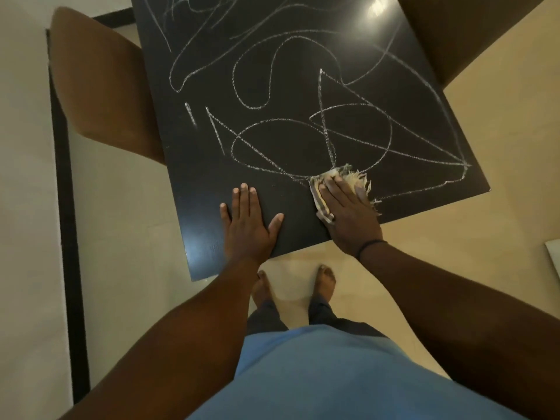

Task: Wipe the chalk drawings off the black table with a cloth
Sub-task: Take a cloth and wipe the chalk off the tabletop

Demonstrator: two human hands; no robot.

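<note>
While the right hand [345, 207] presses flat, fingers together, on the cloth [351, 178] at the near edge of the table [212, 183], the left hand [247, 219] rests spread beside it, holding nothing. Chalk lines [303, 131] lie untouched beyond both hands. Risk: the frayed cloth may smear chalk rather than lift it. No containers appear.

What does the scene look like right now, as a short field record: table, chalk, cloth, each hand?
table: black top, brown chairs at left and far right
chalk: lines cover most of the top; near-left strip bare
cloth: frayed, pale, near edge, under right hand
right hand: pressed flat on cloth
left hand: flat on table, fingers spread, no grip
</note>
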